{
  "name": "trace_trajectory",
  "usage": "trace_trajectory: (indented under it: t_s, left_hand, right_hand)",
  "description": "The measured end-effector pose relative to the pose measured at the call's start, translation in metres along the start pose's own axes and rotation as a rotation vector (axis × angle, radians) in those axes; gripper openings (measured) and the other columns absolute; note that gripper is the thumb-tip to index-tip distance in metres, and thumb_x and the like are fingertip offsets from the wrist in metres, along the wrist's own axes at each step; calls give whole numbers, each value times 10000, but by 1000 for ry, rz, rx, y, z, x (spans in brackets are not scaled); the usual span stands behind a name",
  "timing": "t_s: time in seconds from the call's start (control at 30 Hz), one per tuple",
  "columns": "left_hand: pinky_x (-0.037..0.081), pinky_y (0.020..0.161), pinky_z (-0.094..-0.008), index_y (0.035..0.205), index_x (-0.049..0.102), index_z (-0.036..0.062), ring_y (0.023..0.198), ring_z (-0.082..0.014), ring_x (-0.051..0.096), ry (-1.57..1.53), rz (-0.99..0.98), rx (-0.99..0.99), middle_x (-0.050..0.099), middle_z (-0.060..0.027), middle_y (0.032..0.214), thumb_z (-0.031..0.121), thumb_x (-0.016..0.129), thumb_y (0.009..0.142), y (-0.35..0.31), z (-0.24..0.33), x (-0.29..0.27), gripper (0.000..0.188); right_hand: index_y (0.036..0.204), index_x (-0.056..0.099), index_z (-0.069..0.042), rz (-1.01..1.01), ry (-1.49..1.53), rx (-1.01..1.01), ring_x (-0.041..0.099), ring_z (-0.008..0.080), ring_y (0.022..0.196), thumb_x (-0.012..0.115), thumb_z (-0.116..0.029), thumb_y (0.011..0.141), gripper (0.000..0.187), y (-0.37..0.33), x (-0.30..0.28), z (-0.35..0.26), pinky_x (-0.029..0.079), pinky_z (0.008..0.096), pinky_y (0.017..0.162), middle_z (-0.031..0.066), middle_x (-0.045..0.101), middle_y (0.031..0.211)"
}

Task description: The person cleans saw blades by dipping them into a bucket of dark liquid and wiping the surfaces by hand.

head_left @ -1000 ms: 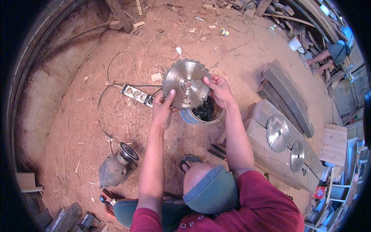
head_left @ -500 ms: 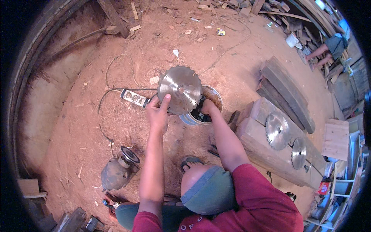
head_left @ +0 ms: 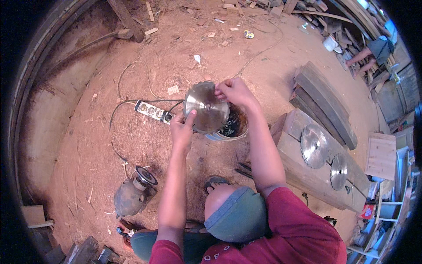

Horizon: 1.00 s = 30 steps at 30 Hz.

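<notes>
A round toothed saw blade (head_left: 203,119) is held up in front of me. My left hand (head_left: 181,130) grips its lower left edge, thumb on the face and fingers behind. My right hand (head_left: 235,93) is at the upper right rim of the blade, its fingers pinched together near the teeth. Whatever lies between those fingertips is too small or hidden to make out. Below and behind the blade stands a bucket (head_left: 222,137) with dark, wet-looking contents, partly covered by the blade.
Two more saw blades (head_left: 314,146) (head_left: 338,172) lie on a thick timber beam (head_left: 281,147) at right. A power strip (head_left: 149,110) with cables and an angle grinder (head_left: 132,193) with a disc are on the dirt floor at left. Another person's legs (head_left: 362,57) show at far right.
My right hand has come up out of the bucket to the blade's upper right rim. The left hand still holds the blade, which has shifted slightly down and turned a little.
</notes>
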<state>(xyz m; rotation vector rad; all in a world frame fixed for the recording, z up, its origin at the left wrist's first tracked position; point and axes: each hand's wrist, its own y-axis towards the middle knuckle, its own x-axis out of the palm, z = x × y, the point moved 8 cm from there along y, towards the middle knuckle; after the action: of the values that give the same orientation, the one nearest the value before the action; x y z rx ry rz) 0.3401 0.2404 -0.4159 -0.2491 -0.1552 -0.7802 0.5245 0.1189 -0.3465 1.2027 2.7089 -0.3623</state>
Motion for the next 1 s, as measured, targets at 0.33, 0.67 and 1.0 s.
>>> trace_trajectory:
  t_s: [0.33, 0.67, 1.0]
  left_hand:
    - [616, 654, -311, 1154, 662, 25, 795, -132, 703, -154, -139, -24, 719, -52, 980, 192, 658, 963, -14, 30, 7, 253]
    - [586, 709, -289, 1103, 690, 14, 820, -104, 675, -162, -223, 52, 719, -40, 983, 191, 672, 958, -32, 57, 15, 230]
    - [511, 724, -266, 1052, 714, -16, 799, -71, 616, 180, -277, 189, 724, -35, 937, 166, 676, 956, -48, 87, 5, 209]
  right_hand:
    - [1053, 703, 37, 179, -120, -215, 656, 174, 784, 690, -210, 903, 289, -32, -33, -24, 525, 328, 747, 107, 717, 865]
    - [1041, 699, 49, 288, -33, -318, 574, 83, 729, 687, -145, 917, 231, -76, -48, -40, 480, 260, 685, 48, 698, 844]
    - [1072, 677, 21, 289, 171, -202, 606, 96, 807, 632, -219, 978, 262, -104, -35, -10, 514, 246, 724, 17, 660, 900]
